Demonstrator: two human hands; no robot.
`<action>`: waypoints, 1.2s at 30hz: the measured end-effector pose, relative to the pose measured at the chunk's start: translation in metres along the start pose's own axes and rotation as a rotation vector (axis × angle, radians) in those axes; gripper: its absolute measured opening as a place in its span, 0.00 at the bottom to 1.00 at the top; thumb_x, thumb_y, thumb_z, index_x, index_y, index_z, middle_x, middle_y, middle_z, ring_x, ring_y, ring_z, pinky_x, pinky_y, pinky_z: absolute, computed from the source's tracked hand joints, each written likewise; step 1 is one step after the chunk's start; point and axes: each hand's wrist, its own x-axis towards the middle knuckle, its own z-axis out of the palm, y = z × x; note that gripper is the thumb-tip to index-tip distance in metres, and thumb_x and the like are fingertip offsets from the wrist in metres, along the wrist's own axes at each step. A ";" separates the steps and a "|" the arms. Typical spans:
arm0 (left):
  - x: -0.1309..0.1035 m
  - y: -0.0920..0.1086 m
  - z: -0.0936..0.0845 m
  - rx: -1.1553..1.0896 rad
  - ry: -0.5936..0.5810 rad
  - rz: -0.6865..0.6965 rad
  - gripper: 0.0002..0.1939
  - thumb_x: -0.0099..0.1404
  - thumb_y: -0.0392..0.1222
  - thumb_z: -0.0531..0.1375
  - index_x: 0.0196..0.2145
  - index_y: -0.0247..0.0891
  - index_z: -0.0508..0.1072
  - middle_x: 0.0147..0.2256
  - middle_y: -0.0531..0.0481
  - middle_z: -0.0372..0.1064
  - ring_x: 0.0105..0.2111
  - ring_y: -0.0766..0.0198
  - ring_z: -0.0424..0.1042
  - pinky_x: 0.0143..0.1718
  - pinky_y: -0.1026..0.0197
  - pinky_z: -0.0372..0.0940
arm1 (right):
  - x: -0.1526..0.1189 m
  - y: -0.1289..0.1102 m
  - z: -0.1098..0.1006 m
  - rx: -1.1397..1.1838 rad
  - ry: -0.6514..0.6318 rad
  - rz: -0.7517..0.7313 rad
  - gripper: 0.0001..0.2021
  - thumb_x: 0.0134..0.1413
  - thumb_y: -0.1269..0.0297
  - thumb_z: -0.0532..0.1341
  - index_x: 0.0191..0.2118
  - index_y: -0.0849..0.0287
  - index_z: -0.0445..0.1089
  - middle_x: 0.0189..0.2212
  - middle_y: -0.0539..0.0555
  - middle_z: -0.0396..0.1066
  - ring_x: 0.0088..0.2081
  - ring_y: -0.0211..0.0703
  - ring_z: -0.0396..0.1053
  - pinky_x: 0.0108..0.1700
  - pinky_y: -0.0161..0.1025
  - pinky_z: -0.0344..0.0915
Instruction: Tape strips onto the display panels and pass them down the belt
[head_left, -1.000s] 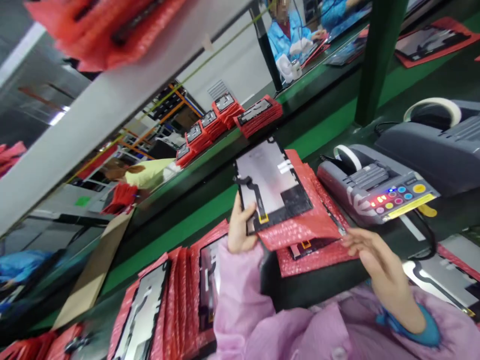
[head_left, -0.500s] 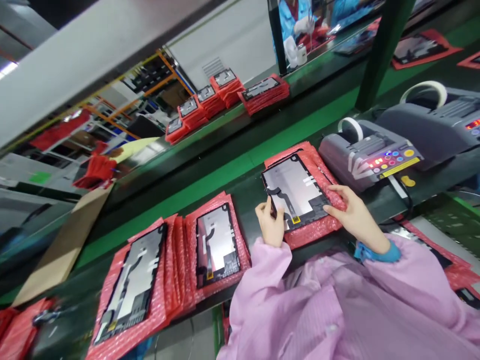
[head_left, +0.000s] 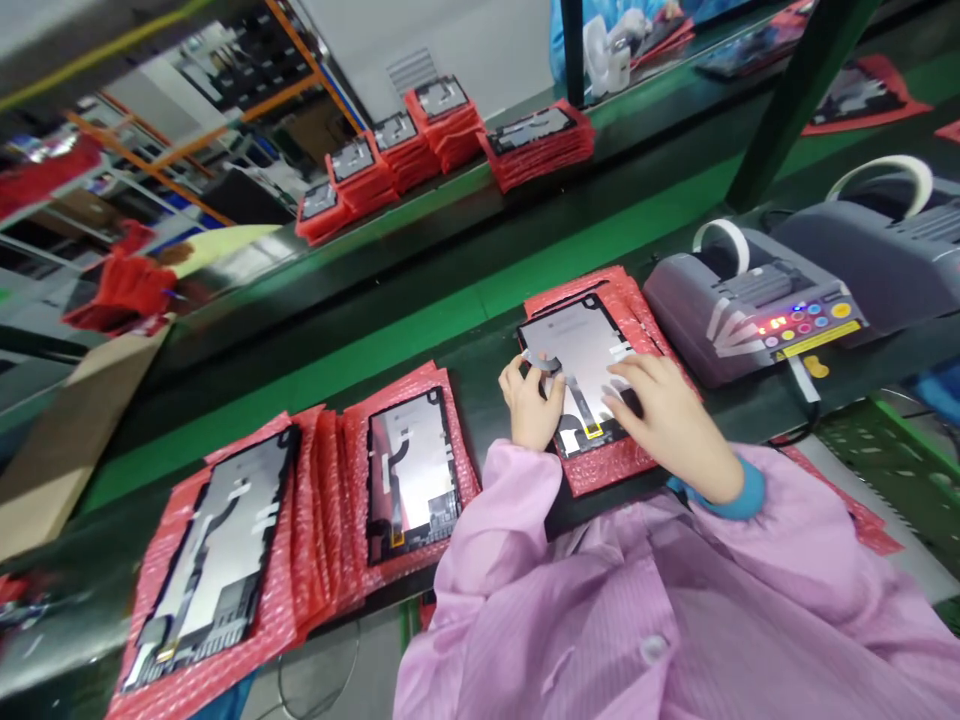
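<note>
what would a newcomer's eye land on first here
Likely the glowing red digits on the nearer grey machine at right. Then the left hand and right hand at the silvery panel, over red bubble wrap left of that machine. Behind, red-wrapped stacks line up, upper centre-left.

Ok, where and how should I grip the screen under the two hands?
Best, I'd judge, by the two long edges of the screen, coming in low from left and right: it is a thin slab lying flat on red bubble wrap, and a dark ribbon runs across its face.
</note>
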 end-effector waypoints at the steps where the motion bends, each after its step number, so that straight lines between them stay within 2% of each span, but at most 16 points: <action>1: 0.002 0.001 0.000 0.006 0.008 0.007 0.18 0.66 0.46 0.61 0.52 0.41 0.77 0.58 0.37 0.62 0.61 0.46 0.56 0.65 0.43 0.53 | 0.015 -0.002 0.005 0.030 -0.070 -0.011 0.15 0.66 0.63 0.56 0.52 0.63 0.72 0.48 0.64 0.71 0.52 0.57 0.67 0.57 0.54 0.65; 4: 0.008 0.003 0.001 0.027 0.025 0.052 0.16 0.66 0.42 0.61 0.51 0.43 0.77 0.59 0.40 0.61 0.62 0.47 0.55 0.66 0.43 0.53 | 0.056 -0.005 0.022 0.107 -0.265 0.015 0.13 0.64 0.66 0.58 0.49 0.66 0.74 0.44 0.63 0.73 0.46 0.53 0.71 0.54 0.49 0.66; 6: 0.011 0.004 0.002 0.034 0.009 0.090 0.14 0.64 0.39 0.61 0.47 0.41 0.79 0.60 0.40 0.61 0.62 0.47 0.56 0.66 0.44 0.52 | 0.076 -0.006 0.032 0.158 -0.329 0.028 0.13 0.62 0.63 0.62 0.47 0.65 0.74 0.41 0.61 0.74 0.41 0.49 0.71 0.49 0.45 0.66; 10: 0.013 0.004 0.003 0.016 -0.035 0.096 0.09 0.65 0.38 0.61 0.41 0.40 0.80 0.59 0.40 0.65 0.61 0.47 0.58 0.66 0.43 0.52 | 0.095 -0.012 0.044 0.128 -0.286 0.049 0.12 0.60 0.58 0.64 0.40 0.64 0.74 0.37 0.58 0.74 0.36 0.45 0.70 0.43 0.41 0.64; 13: 0.013 0.004 0.003 0.013 -0.046 0.084 0.09 0.67 0.40 0.61 0.41 0.42 0.81 0.57 0.41 0.67 0.61 0.48 0.59 0.66 0.44 0.52 | 0.102 -0.011 0.047 0.085 -0.301 0.016 0.07 0.60 0.65 0.62 0.35 0.63 0.74 0.33 0.57 0.75 0.34 0.44 0.69 0.41 0.40 0.62; 16: 0.013 0.004 0.001 -0.025 -0.026 0.076 0.13 0.67 0.42 0.63 0.48 0.42 0.79 0.56 0.41 0.68 0.59 0.49 0.62 0.64 0.46 0.54 | 0.108 0.001 0.050 0.150 -0.281 0.035 0.07 0.58 0.73 0.59 0.33 0.63 0.75 0.31 0.55 0.76 0.33 0.42 0.70 0.40 0.39 0.63; 19: 0.017 0.001 -0.001 -0.080 -0.035 0.108 0.13 0.65 0.43 0.65 0.48 0.43 0.80 0.53 0.43 0.72 0.57 0.50 0.64 0.63 0.48 0.56 | 0.114 0.021 0.054 0.290 -0.272 0.124 0.05 0.55 0.73 0.62 0.32 0.62 0.76 0.29 0.53 0.76 0.33 0.41 0.71 0.39 0.38 0.65; 22: 0.024 -0.002 -0.006 -0.098 -0.160 0.193 0.09 0.67 0.40 0.63 0.43 0.45 0.82 0.50 0.47 0.77 0.56 0.52 0.67 0.64 0.47 0.55 | 0.121 0.034 0.063 0.284 -0.272 0.200 0.02 0.53 0.71 0.65 0.32 0.63 0.75 0.30 0.53 0.76 0.33 0.41 0.71 0.40 0.39 0.66; 25: 0.030 -0.004 -0.012 -0.082 -0.283 0.239 0.10 0.68 0.39 0.62 0.44 0.48 0.82 0.50 0.49 0.78 0.58 0.51 0.67 0.67 0.42 0.48 | 0.120 0.030 0.064 0.162 -0.244 0.186 0.03 0.52 0.72 0.66 0.34 0.65 0.76 0.35 0.57 0.75 0.37 0.44 0.71 0.45 0.42 0.67; 28: 0.033 -0.005 -0.018 -0.026 -0.333 0.264 0.13 0.68 0.40 0.62 0.48 0.50 0.80 0.53 0.49 0.77 0.64 0.49 0.62 0.70 0.36 0.38 | 0.093 0.013 0.044 0.114 -0.142 0.116 0.09 0.56 0.71 0.64 0.43 0.65 0.75 0.41 0.60 0.73 0.43 0.48 0.71 0.49 0.45 0.67; 31: 0.033 -0.009 -0.020 0.067 -0.367 0.311 0.16 0.71 0.42 0.57 0.54 0.51 0.77 0.57 0.48 0.73 0.69 0.49 0.55 0.69 0.31 0.29 | 0.033 0.000 0.007 0.148 0.080 0.046 0.10 0.62 0.65 0.60 0.48 0.60 0.72 0.42 0.57 0.72 0.42 0.46 0.70 0.46 0.44 0.68; 33: 0.033 -0.014 -0.019 0.117 -0.375 0.325 0.18 0.73 0.44 0.54 0.57 0.50 0.74 0.61 0.48 0.69 0.71 0.48 0.50 0.68 0.27 0.27 | -0.013 0.006 -0.016 0.106 0.350 0.176 0.09 0.64 0.60 0.59 0.46 0.56 0.72 0.39 0.55 0.71 0.37 0.44 0.68 0.41 0.44 0.67; 35: 0.034 -0.020 -0.016 0.137 -0.370 0.319 0.19 0.74 0.47 0.53 0.58 0.50 0.74 0.65 0.47 0.62 0.72 0.46 0.43 0.66 0.24 0.28 | -0.050 0.029 -0.034 -0.029 0.654 0.446 0.12 0.64 0.56 0.59 0.46 0.57 0.72 0.38 0.57 0.69 0.37 0.46 0.66 0.40 0.45 0.66; 36: 0.035 -0.023 -0.014 0.137 -0.361 0.311 0.19 0.73 0.48 0.53 0.57 0.51 0.75 0.67 0.48 0.58 0.73 0.44 0.40 0.66 0.23 0.29 | -0.062 0.045 -0.041 -0.095 0.714 0.552 0.14 0.63 0.54 0.59 0.46 0.58 0.72 0.39 0.59 0.68 0.38 0.48 0.66 0.41 0.47 0.65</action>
